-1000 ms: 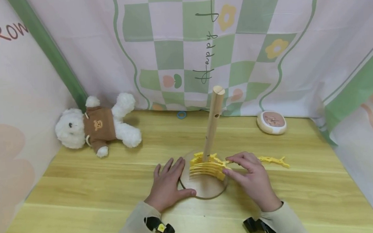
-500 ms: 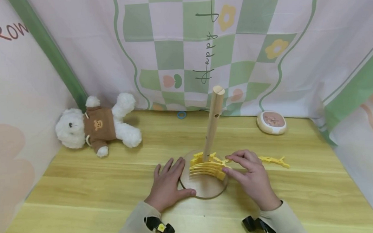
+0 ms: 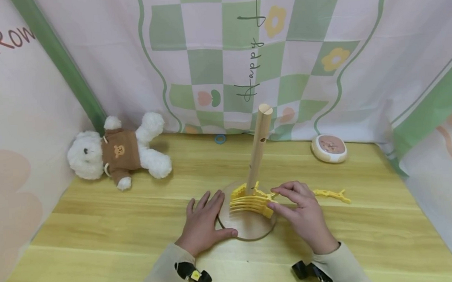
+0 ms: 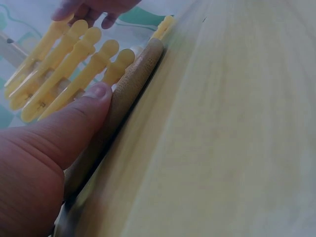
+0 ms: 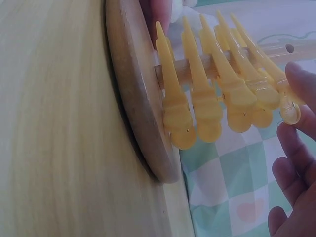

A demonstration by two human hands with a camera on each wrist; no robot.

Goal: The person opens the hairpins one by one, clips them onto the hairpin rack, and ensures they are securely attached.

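Observation:
A pale wooden post (image 3: 257,152) stands upright on a round wooden base (image 3: 250,231). Around the post's foot is a stack of several curved yellow plastic pieces (image 3: 248,203), each with a pointed tip and rounded knobs. My left hand (image 3: 203,225) rests on the base's left side with fingers spread, its thumb (image 4: 91,106) along the rim. With thumb and forefinger my right hand (image 3: 304,218) pinches the knobbed end of the top yellow piece (image 5: 289,109); its other fingers hang free. Behind that hand lies a loose yellow plastic piece (image 3: 336,195), partly hidden by it.
A white plush toy (image 3: 121,153) in a brown sweater lies at the back left. By the curtain are a small blue ring (image 3: 220,138) and a rounded white-and-pink device (image 3: 330,148). Printed curtains (image 3: 206,65) border the wooden table (image 3: 112,240) at the back and sides.
My right hand has shifted slightly left with the pinched yellow piece, and that piece's far part has turned a little by the post. My left hand and the base have stayed put.

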